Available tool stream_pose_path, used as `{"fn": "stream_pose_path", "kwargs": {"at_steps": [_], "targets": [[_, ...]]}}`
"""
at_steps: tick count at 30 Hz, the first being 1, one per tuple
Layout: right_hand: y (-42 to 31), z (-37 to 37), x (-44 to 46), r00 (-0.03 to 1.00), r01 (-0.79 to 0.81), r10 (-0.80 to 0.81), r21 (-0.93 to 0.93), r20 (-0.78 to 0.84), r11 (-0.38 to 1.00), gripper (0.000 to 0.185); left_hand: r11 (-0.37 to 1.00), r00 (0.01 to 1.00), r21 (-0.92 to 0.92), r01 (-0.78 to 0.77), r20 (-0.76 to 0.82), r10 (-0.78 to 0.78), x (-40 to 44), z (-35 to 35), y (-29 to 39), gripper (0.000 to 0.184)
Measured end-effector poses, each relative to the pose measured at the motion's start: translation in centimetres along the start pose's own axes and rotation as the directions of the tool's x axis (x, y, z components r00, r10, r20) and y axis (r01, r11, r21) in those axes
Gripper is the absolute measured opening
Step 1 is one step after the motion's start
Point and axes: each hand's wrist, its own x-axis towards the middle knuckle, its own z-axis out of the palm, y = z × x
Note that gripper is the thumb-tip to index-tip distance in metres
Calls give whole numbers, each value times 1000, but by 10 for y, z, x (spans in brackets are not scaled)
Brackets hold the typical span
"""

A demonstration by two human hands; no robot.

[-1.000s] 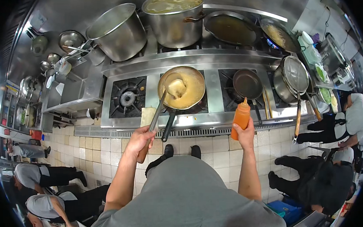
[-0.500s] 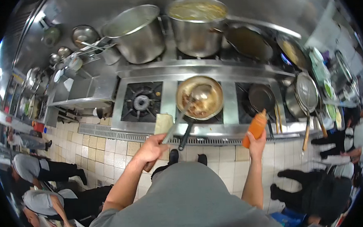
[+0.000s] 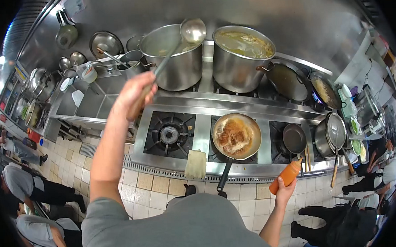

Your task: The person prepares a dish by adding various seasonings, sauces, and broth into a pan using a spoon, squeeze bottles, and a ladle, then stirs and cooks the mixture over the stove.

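My left hand (image 3: pixel 137 94) is closed round the handle of a long ladle (image 3: pixel 193 32), raised high. The ladle's bowl is at the rim of the left stockpot (image 3: pixel 179 68) in this view; whether it touches the pot I cannot tell. A frying pan (image 3: pixel 255 152) sits on the middle burner with brown, saucy food (image 3: pixel 232 136) in it, its black handle toward me. My right hand (image 3: pixel 284 193) grips an orange squeeze bottle (image 3: pixel 287 178), tilted with its nozzle up and right, near the stove's front edge.
A right stockpot (image 3: pixel 242 72) holds yellowish liquid. A folded cloth (image 3: pixel 195 164) lies at the stove's front edge beside the left burner (image 3: pixel 169 135). To the right stand a small black pan (image 3: pixel 294 138) and a strainer (image 3: pixel 336 130) over a pot. Co-workers (image 3: pixel 40 187) are on both sides.
My left hand has lifted the ladle out of the frying pan, up and back toward the left stockpot. My right hand still holds the squeeze bottle. The camera view has shifted.
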Motion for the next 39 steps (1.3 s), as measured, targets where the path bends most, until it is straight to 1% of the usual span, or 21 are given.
{"fn": "stream_pose_path", "kwargs": {"at_steps": [2,4,6,8,10,12,14,15,19,21,22,24,25,28,29,31,33,35,37,38,39], "targets": [[-4,1,-12,1000,-15,15,-9,-9,1000,59,995,996,51,-84,36,82,42,-19,23,20],[-9,0,-22,999,-31,31,-18,-20,999,60,997,1000,71,-4,-23,5,72,-28,44,21],[-12,-1,-33,999,-30,28,-55,-39,998,58,998,995,5,66,-78,-65,120,-52,48,21],[-2,-8,-39,998,-38,35,-58,-60,998,57,998,997,-45,37,-63,-40,147,-57,48,21],[5,-17,-44,996,-44,39,-63,-80,997,57,994,970,102,24,-243,1,163,-54,47,20],[7,-22,-48,993,-63,54,-88,-103,994,56,986,967,159,42,-256,1,185,-61,37,19],[3,-23,-51,992,-57,47,-80,-117,995,56,955,958,292,48,-284,39,194,-58,30,19],[1,-25,-53,991,-50,40,-71,-127,996,55,957,950,285,55,-310,38,197,-57,27,20],[-8,-28,-54,990,-51,39,-90,-137,995,54,968,960,240,70,-281,0,194,-52,19,19],[-9,-30,-52,988,-64,56,-55,-142,996,53,989,943,18,147,-303,-135,186,-45,19,17],[-12,-29,-51,988,-67,58,-56,-143,996,53,989,943,19,149,-303,-137,194,-53,15,17],[-16,-30,-48,988,-81,72,-58,-139,995,50,930,946,-274,246,-141,-292,216,-78,4,16],[-13,-33,-46,987,-83,74,-60,-139,995,50,902,959,-384,198,-115,-259,204,-69,9,17],[6,-37,-35,992,-85,78,-65,-97,994,49,787,973,-586,193,11,-231,199,-75,16,19],[14,-38,-32,993,-99,94,-63,-78,993,52,758,981,-631,163,23,-192,194,-72,20,18],[21,-40,-27,992,-116,113,-63,-53,991,55,668,979,-718,195,97,-181,182,-68,32,17],[22,-36,-21,997,-70,68,-81,-22,994,49,589,973,-775,227,206,-105,172,-66,36,15],[31,-37,-13,998,-66,67,-53,5,996,48,612,976,-765,201,206,-64,156,-55,42,24],[32,-41,-6,997,-77,77,-27,22,997,45,615,967,-759,215,256,-23,139,-47,44,42],[31,-41,-1,996,-90,91,-37,16,995,45,606,950,-756,249,311,-3,128,-42,47,40],[31,-44,4,998,-62,64,-67,23,996,44,612,953,-755,237,303,5,113,-34,50,39]]}}
